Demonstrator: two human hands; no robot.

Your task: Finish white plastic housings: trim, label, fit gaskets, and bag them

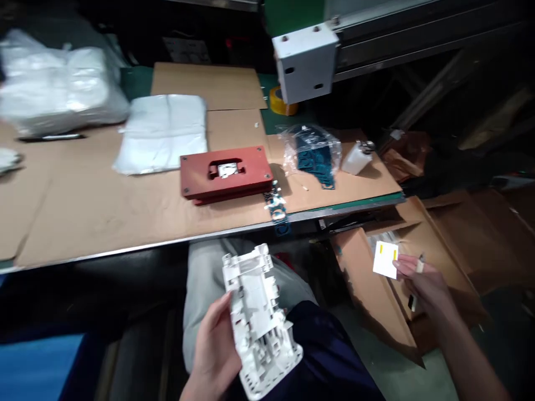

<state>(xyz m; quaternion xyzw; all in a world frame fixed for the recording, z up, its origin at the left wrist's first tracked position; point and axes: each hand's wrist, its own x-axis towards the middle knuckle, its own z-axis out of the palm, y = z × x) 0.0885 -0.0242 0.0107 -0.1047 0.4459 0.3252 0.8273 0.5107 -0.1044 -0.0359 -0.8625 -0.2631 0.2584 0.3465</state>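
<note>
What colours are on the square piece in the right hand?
The square piece is white with two yellow marks, seen in the head view.

Housing (256, 303) held in left hand (219, 342), before workbench (104, 217). Card (385, 260) held in right hand (430, 287), over carton (378, 312) right of workbench. On workbench, block (225, 186) flanked by flat pack (163, 133) left, bagged parts (315, 157) and bottle (356, 159) right; tape (281, 103) set behind.

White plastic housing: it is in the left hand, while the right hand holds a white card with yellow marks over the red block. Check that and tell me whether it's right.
Not quite: the head view shows the right hand holding the white card over the open cardboard box, not over the red block. The left hand does hold the white plastic housing.
</note>
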